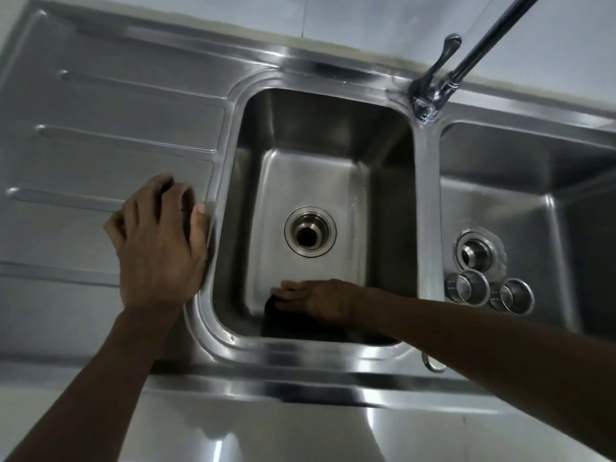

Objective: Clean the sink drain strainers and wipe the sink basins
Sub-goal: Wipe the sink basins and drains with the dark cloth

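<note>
Right fingers: flat and spread, the right hand [313, 300] pressing a dark cloth [283, 323] onto the floor of the left basin [310, 181], at its near edge; not curled around the cloth.
Left fingers: bent and loose, gripping nothing; the left hand [160, 241] rests on the drainboard [110, 135], thumb along the rim of the left basin.
Cloth: dark, soft, mostly hidden under the right hand and in the shadow of the near wall.
Left drain: one round open drain [310, 234] in the middle of the basin floor, beyond the right hand, apart from the cloth.
Right basin: the right basin [520, 168] has its own round open drain [477, 253].
Strainers: two small metal strainer cups [468, 287] and [513, 295] side by side on the right basin floor, just nearer than its drain; the forearm crosses just in front of them.
Faucet: one chrome faucet [433, 91] on the divider between the basins, with a lever handle and a spout that runs out of view at the top.
Counts: two basins, two drains, two strainers, one cloth, one faucet.
Materials: brushed stainless steel throughout, rounded corners, three raised ribs on the drainboard.
</note>
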